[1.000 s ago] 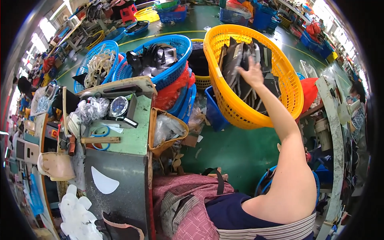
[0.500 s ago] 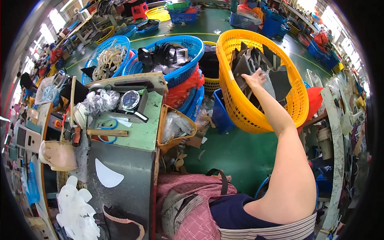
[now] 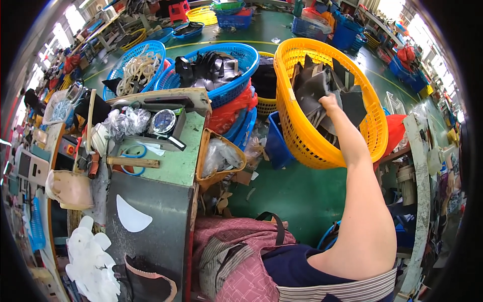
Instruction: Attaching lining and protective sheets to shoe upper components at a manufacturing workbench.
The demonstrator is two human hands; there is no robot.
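Note:
My right arm reaches out to a large yellow basket [image 3: 283, 108], which leans beyond the end of the workbench. Inside the basket, my right hand [image 3: 330, 102] is closed on the edge of a dark grey sheet piece [image 3: 313, 89], thumb side up. More dark sheet pieces [image 3: 354, 106] lie around it in the basket. My left hand is out of view. To the left, the black bench top [image 3: 166, 201] carries a white curved piece [image 3: 133, 215], a stack of white cut pieces [image 3: 91, 261] and a black piece with a pinkish edge [image 3: 151, 284].
Blue baskets hold black strips [image 3: 214, 70] and pale straps [image 3: 137, 75]. On the green bench part lie a wooden-handled tool [image 3: 135, 161], blue-handled scissors [image 3: 135, 149] and a round dial [image 3: 163, 121]. A tan bin [image 3: 201, 171] with clear plastic hangs beside the bench.
My right hand was spread open over the pieces; its fingers have now closed on a dark grey piece, which is slightly lifted. The view has shifted a little.

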